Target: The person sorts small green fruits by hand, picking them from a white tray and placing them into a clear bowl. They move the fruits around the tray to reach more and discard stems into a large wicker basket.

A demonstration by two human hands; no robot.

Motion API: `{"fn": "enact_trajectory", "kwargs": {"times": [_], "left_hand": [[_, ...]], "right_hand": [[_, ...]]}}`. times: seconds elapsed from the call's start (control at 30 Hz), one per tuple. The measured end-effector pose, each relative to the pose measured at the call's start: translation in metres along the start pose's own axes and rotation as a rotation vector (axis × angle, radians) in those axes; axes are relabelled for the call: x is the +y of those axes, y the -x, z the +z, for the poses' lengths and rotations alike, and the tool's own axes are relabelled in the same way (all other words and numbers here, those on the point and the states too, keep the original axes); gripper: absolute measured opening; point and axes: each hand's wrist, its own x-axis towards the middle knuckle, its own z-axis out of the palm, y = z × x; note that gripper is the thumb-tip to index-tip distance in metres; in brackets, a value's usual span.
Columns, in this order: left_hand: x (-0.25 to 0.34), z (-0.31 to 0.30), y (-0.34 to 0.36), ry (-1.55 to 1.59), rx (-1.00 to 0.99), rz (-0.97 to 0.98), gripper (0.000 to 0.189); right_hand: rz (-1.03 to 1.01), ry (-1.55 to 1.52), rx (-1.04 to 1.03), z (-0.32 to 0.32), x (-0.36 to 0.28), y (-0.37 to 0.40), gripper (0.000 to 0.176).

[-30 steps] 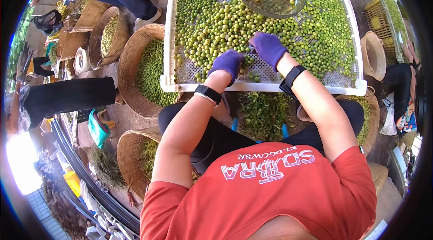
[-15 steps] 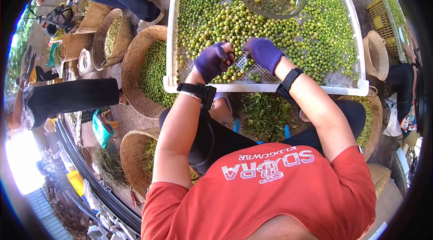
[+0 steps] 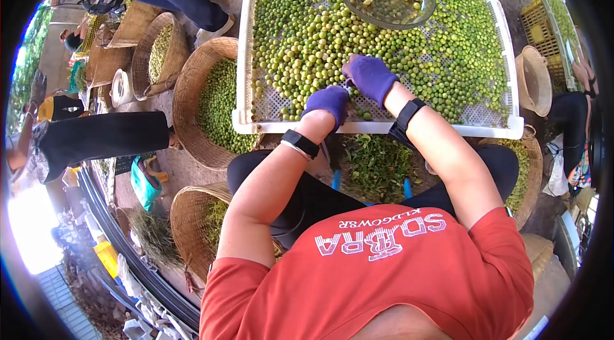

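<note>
A white perforated tray (image 3: 377, 126) holds many small round green fruits (image 3: 300, 46). At its near edge is my left hand (image 3: 329, 103) in a purple glove, its fingers curled and mostly hidden beneath the back of the hand. Just to the right and slightly farther in, my right hand (image 3: 371, 76), also gloved in purple, has its bare fingertips pinched together over the fruits; anything between them is too small to make out. Beyond both hands, a clear bowl (image 3: 430, 7) with water and pale fruits rests on the tray.
Wicker baskets (image 3: 185, 97) of green fruit stand left of the tray, another (image 3: 529, 174) at the right. Leafy cuttings (image 3: 377, 164) lie below the tray's near edge. A beige bucket (image 3: 534, 81) is at the right. Other people stand at the left and right.
My left hand has moved right and toward the tray's near edge, turning its back upward. My right hand has shifted only slightly. The person at the upper left has moved a little.
</note>
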Motion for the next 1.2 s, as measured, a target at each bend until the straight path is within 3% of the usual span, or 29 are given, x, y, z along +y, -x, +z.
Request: {"fn": "enact_trajectory", "kwargs": {"times": [0.1,0.17,0.23,0.3,0.33,0.37,0.4,0.47,0.5,0.53,0.57,0.63,0.7,0.73,0.83,0.87,0.97,1.0,1.03,1.1,1.13,1.2], "left_hand": [[0.000,-0.012,0.001,0.050,-0.127,-0.084,0.032],[-0.011,-0.014,-0.001,0.243,-0.069,-0.065,0.033],[-0.022,-0.013,-0.007,0.809,-0.041,-0.205,0.026],[-0.050,-0.031,-0.016,0.098,0.406,0.751,0.014],[-0.050,-0.035,-0.026,0.690,0.181,0.533,0.011],[-0.044,-0.049,-0.031,0.848,0.114,0.521,0.011],[-0.038,-0.063,-0.036,1.006,0.051,0.502,0.011],[0.002,-0.105,-0.058,1.964,-0.180,0.071,0.009],[0.000,-0.105,-0.085,1.354,0.024,0.475,0.014],[-0.002,-0.105,-0.113,0.780,0.400,0.709,0.019],[0.018,-0.134,-0.095,0.377,0.478,0.654,0.022],[0.012,-0.127,-0.145,0.143,0.441,0.610,0.019],[-0.004,-0.097,-0.184,0.343,0.416,0.575,0.018],[-0.017,-0.080,-0.195,0.655,0.405,0.554,0.018],[-0.002,-0.112,-0.081,0.011,0.634,0.590,0.025],[-0.014,-0.094,-0.088,-0.012,0.601,0.491,0.027],[0.007,-0.091,-0.036,0.489,0.191,-0.067,0.029],[-0.001,-0.070,-0.033,0.412,0.275,-0.049,0.026],[-0.007,-0.054,-0.036,0.436,0.200,-0.097,0.025],[-0.010,-0.033,-0.029,0.121,0.337,0.079,0.027],[-0.013,-0.020,-0.033,0.173,0.366,0.096,0.030],[-0.014,-0.006,-0.043,0.000,0.450,0.163,0.028]], "right_hand": [[0.044,0.008,-0.053,0.002,-0.002,0.001,0.014],[0.081,-0.043,-0.119,-0.006,0.003,0.005,0.013],[0.100,-0.160,-0.096,-0.024,0.017,0.007,0.012],[0.080,-0.295,0.000,-0.055,0.035,0.011,0.010],[0.101,-0.377,0.065,-0.066,0.048,0.007,0.013],[0.195,-0.412,0.123,-0.088,0.052,0.006,0.021],[0.087,-0.330,0.356,-0.102,0.058,0.007,0.030],[0.131,-0.089,0.541,-0.121,0.061,0.008,0.032],[0.151,0.032,0.631,-0.126,0.063,0.008,0.033],[0.122,0.052,0.701,-0.115,0.072,0.009,0.032],[0.164,-0.019,0.555,-0.108,0.073,0.013,0.030],[0.246,-0.161,0.258,-0.096,0.068,0.027,0.026],[0.229,-0.183,0.039,-0.079,0.065,0.035,0.017],[0.165,-0.117,0.046,-0.064,0.067,0.036,0.014],[0.123,-0.056,0.130,-0.037,0.065,0.032,0.012],[0.089,0.017,0.177,-0.031,0.061,0.027,0.010],[0.110,0.087,0.084,-0.023,0.049,0.016,0.009],[0.147,0.126,0.037,-0.017,0.046,0.011,0.010],[0.151,0.115,0.043,-0.012,0.045,0.009,0.012],[0.162,0.099,0.053,-0.004,0.049,0.004,0.015],[0.118,0.063,0.098,0.000,0.054,0.005,0.018],[0.218,-0.138,0.019,-0.020,0.061,0.011,0.018]]}}
